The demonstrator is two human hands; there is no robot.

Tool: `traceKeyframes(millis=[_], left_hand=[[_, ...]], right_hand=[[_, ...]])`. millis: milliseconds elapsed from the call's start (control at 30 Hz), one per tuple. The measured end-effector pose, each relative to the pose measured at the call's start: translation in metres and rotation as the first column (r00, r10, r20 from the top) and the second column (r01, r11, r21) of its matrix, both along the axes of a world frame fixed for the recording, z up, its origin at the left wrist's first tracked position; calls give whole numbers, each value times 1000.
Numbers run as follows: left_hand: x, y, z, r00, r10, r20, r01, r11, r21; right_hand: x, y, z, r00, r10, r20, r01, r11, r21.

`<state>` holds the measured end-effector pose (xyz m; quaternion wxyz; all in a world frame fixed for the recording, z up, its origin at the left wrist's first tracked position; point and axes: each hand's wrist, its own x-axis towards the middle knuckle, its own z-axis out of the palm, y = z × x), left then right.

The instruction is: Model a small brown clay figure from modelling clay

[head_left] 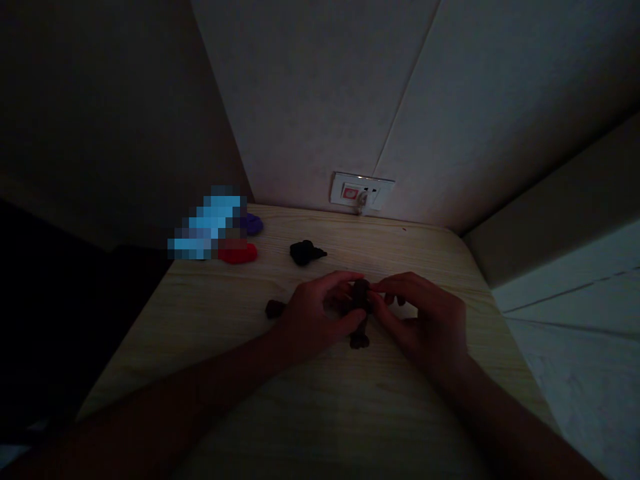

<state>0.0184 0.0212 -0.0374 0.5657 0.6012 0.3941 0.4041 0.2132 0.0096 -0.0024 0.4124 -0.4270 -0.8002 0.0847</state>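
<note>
Between my two hands is a small dark brown figure [361, 300] that looks like modelling clay, with a rounded top and a wider foot. My left hand [317, 310] grips it from the left, thumb in front and fingers behind. From the right, my right hand [425, 313] pinches at its upper side with thumb and fingertips. Anything small within that pinch is hidden. A separate dark brown lump [275, 309] lies just left of my left hand, partly covered by it. Beyond my hands rests a black lump [304, 253] with a pointed right end.
At the back left of the wooden table [310, 413] lie a red lump [240, 253] and a purple lump [253, 225], beside a blurred-out bright blue shape [210, 223]. A wall socket [363, 192] with a switch sits just above the back edge. The light is dim.
</note>
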Motion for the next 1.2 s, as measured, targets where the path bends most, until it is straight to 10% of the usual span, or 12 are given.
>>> traceKeyframes(millis=[1200], left_hand=[[-1,1,2,999,10,52,-7,999,-51]], right_hand=[[7,0,0,998,25,57,-25,1000,-2]])
